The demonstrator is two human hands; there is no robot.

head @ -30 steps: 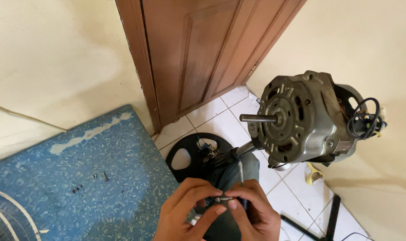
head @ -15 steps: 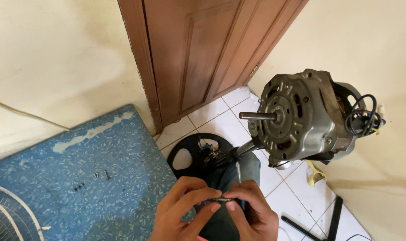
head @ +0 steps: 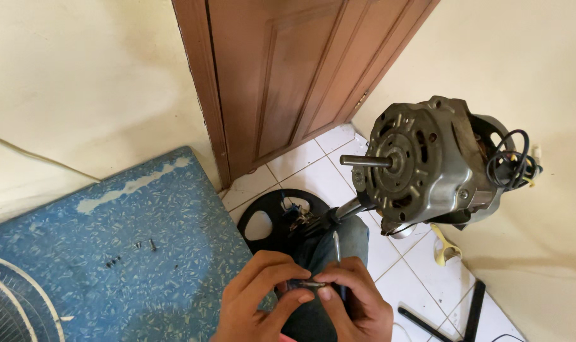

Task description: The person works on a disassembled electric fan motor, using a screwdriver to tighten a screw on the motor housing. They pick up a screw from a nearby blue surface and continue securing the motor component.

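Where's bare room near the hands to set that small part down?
Free: the blue mat between the loose screws and the left hand, and white tiles between door and fan base. Crowded: under the fan motor, and right of the right hand, with black bars.

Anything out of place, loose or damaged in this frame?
Yes. The fan motor stands bare, shaft exposed, with black wires looped loose behind it. Small screws lie scattered on the blue surface. The left hand and right hand pinch a small metal part.
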